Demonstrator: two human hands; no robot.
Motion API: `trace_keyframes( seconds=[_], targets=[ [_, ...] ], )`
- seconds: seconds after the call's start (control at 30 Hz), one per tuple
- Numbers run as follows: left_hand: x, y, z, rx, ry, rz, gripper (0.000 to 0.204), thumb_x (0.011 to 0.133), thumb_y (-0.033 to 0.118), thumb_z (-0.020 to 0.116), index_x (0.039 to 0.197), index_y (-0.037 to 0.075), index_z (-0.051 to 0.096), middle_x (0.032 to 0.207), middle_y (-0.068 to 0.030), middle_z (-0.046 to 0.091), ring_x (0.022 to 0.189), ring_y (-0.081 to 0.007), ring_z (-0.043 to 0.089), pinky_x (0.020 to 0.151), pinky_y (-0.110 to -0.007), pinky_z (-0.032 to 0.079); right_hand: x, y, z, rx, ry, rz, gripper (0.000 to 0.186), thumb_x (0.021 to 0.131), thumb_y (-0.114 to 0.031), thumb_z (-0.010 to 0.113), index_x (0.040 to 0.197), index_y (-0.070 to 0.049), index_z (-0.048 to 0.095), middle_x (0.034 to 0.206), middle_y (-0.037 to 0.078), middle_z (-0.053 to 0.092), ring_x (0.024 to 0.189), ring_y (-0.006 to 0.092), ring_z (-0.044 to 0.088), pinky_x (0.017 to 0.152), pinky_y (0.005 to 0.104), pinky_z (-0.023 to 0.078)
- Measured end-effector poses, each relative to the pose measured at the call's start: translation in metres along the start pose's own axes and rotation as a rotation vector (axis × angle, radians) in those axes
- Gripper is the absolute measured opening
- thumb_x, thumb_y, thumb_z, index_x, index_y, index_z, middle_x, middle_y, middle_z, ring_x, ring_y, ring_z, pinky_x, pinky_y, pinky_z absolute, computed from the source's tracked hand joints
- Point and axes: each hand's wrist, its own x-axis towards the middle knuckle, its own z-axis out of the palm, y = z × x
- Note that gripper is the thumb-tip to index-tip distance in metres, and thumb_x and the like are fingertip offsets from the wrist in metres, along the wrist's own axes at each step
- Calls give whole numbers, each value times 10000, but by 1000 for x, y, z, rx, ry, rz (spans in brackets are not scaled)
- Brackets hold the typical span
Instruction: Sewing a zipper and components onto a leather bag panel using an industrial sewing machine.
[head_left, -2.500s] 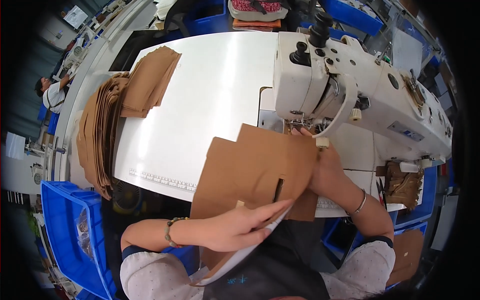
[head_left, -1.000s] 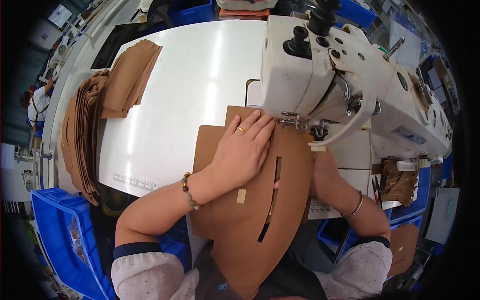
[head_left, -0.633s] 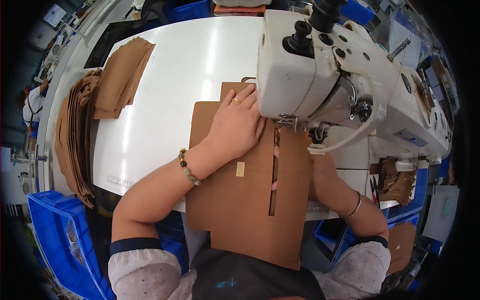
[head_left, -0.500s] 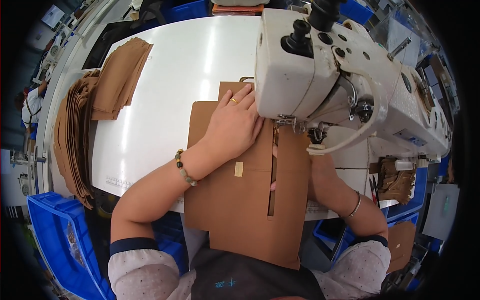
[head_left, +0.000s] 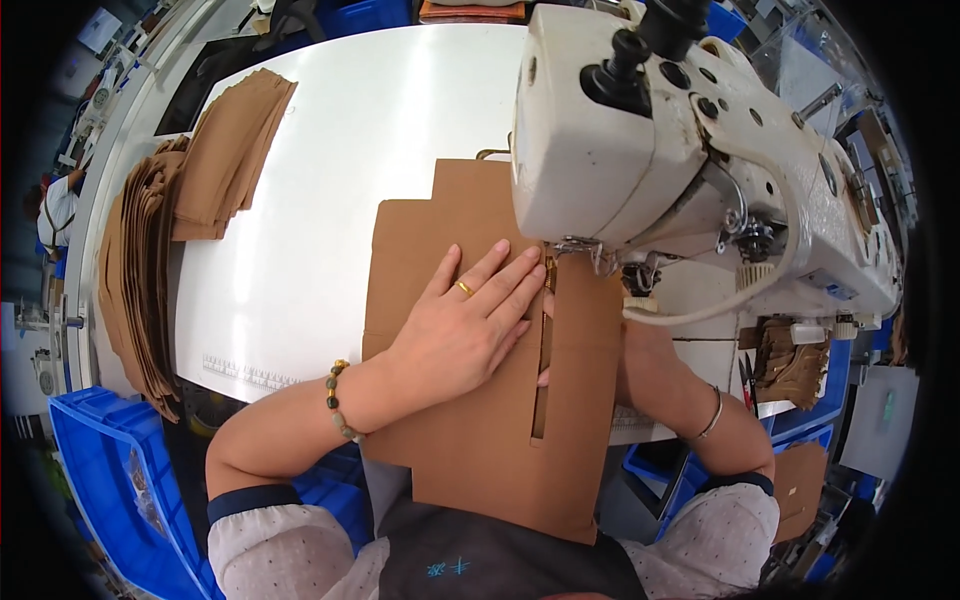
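A brown, cardboard-like panel (head_left: 470, 430) with notched corners and a long narrow slit lies under the head of a white sewing machine (head_left: 590, 130). Its lower end hangs past the table's near edge toward my apron. Flat on top, left of the slit, rests my left hand (head_left: 465, 320), fingers stretched toward the needle area. My right hand (head_left: 648, 350) reaches beneath the panel from the right. Only small bits of its fingers show through the slit, so its grip is hidden. The slit's far end meets the machine's presser foot (head_left: 600, 255).
Stacked brown pieces (head_left: 140, 285) stand at the table's left, beside a fanned brown pile (head_left: 235, 155). A blue bin (head_left: 120, 480) sits lower left. At right are small brown pieces (head_left: 790, 365) and scissors (head_left: 748, 380). A person (head_left: 60, 210) is far left.
My left hand has slid back toward me along the panel, away from the far end, uncovering a light tag's former spot with the palm. The panel has barely shifted.
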Motion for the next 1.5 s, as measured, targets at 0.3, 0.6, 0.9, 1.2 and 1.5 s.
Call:
trace_keyframes(
  seconds=[0.3, 0.6, 0.9, 1.2, 1.5],
  targets=[
    [-2, -1, -2, 38, -5, 32, 497, 1012, 233, 579, 1463, 25, 551, 1575, -117, 484, 1432, -348, 477, 1128, -634, 377, -6, 0, 7, 22, -59, 58, 525, 793, -316, 749, 1262, -86, 699, 1284, 150, 688, 1181, 385, 651, 1070, 541, 457],
    [0, -2, -1, -1, 20, 8, 539, 963, 165, 643, 1482, 61, 542, 1552, -86, 517, 1422, -348, 491, 1164, -595, 339, -2, -2, 4, 120, -14, 56, 468, 834, -213, 713, 1277, -64, 684, 1287, 179, 665, 1212, 405, 615, 1053, 567, 445],
    [4, -2, -4, 39, 23, 18, 489, 956, 160, 636, 1431, 57, 576, 1519, -82, 544, 1364, -332, 540, 1116, -579, 403, -8, 4, 9, 92, 6, 25, 486, 855, -217, 720, 1315, -71, 662, 1274, 174, 657, 1173, 397, 606, 1020, 545, 455],
    [7, -7, -7, 66, 53, 53, 439, 945, 177, 649, 1366, 57, 612, 1458, -76, 587, 1333, -283, 561, 1081, -524, 434, -12, 1, 1, 11, -134, 95, 664, 894, -231, 733, 1519, -139, 529, 1409, 134, 621, 1264, 342, 617, 987, 384, 552],
    [14, -6, -10, 27, 38, 29, 366, 929, 218, 693, 1265, 75, 673, 1382, -52, 641, 1277, -251, 582, 1115, -528, 415, -7, -2, -5, -49, -107, 18, 629, 882, -193, 719, 1487, -118, 560, 1419, 139, 616, 1308, 376, 571, 1047, 413, 502]
  ],
)
